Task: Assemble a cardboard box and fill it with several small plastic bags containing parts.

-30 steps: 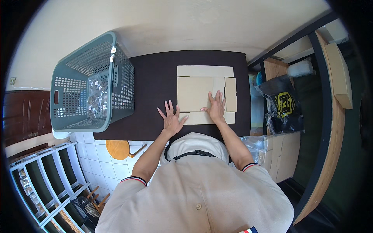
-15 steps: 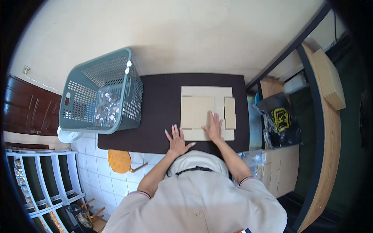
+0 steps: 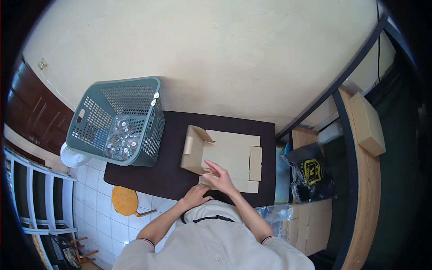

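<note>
At the near edge of a dark brown table [image 3: 148, 177], the person's left hand [image 3: 195, 196] lies with its fingers bent beside the near left corner of a flat, light brown cardboard box blank [image 3: 229, 157]; whether it grips anything cannot be told. Slightly farther and to the right, the right hand [image 3: 219, 179] hovers over the cardboard, fingers loosely parted, nothing visible in its grasp. The blank lies on the table, its left panel [image 3: 192, 149] standing folded up, while a small flap [image 3: 255, 163] shows on the right. To the far left stands a grey-green perforated plastic laundry basket [image 3: 155, 139] containing clear plastic packets [image 3: 122, 139]. Beyond the table rises a cream wall [image 3: 225, 54].
</note>
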`<state>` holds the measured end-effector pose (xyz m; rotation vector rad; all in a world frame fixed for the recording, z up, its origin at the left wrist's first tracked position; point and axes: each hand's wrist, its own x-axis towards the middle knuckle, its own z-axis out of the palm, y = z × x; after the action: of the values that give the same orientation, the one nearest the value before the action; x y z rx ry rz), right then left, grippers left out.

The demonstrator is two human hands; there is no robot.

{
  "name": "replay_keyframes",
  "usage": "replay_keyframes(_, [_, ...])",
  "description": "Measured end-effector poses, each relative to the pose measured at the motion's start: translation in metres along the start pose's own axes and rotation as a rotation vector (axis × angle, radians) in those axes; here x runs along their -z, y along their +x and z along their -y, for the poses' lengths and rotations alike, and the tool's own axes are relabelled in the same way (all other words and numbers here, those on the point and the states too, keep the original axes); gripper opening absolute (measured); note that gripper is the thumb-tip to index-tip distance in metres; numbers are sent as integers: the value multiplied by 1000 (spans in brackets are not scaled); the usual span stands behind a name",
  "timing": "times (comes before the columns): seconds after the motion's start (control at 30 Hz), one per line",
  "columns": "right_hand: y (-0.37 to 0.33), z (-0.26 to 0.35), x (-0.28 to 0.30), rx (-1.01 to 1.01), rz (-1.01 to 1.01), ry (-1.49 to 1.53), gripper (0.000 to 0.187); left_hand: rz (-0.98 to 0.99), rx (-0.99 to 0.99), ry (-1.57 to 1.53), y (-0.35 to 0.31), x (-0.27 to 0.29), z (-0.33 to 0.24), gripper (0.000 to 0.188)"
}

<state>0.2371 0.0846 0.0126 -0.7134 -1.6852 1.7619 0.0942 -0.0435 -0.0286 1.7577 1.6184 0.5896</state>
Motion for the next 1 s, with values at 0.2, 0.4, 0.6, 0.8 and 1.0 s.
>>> replay_keyframes(0.2, [-18,-51,62,-118,-166,-635,58,82,-276,207,51,-24,0,75])
replay_keyframes(0.4, [-56,-75,98,-427,-491,-1246,96,107,-162,482,69,-51,46,98])
replay_keyframes(0.6, [-67,-81,112,-592,-500,-1184,87,66,-124,837,66,-67,46,73])
replay_keyframes(0.8, [-83,-65,146,-425,-711,-1084,88,181,-73,590,96,-51,21,48])
replay_keyframes(1.0, [-76,-75,146,-495,-654,-1298,93,147,-97,782,106,-56,23,33])
